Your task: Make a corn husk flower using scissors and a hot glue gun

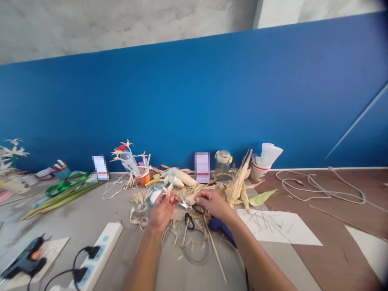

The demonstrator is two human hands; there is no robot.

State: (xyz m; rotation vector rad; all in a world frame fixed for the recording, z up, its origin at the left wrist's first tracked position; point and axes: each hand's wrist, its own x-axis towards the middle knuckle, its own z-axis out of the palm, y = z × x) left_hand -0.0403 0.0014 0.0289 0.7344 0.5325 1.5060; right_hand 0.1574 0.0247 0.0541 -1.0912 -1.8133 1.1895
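Flower (167, 190), one, in left hand (162, 211)

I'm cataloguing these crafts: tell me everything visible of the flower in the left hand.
The flower is small and pale cream, with narrow pointed petals spreading outward; it looks like dried husk. The left hand holds it in its fingers, above the cluttered table. Finer details are too small to tell.

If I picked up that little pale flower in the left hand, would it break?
The pale flower is probably very light, being so small beside the left hand's fingers. It looks thin and pointy, so it might bend or tear.
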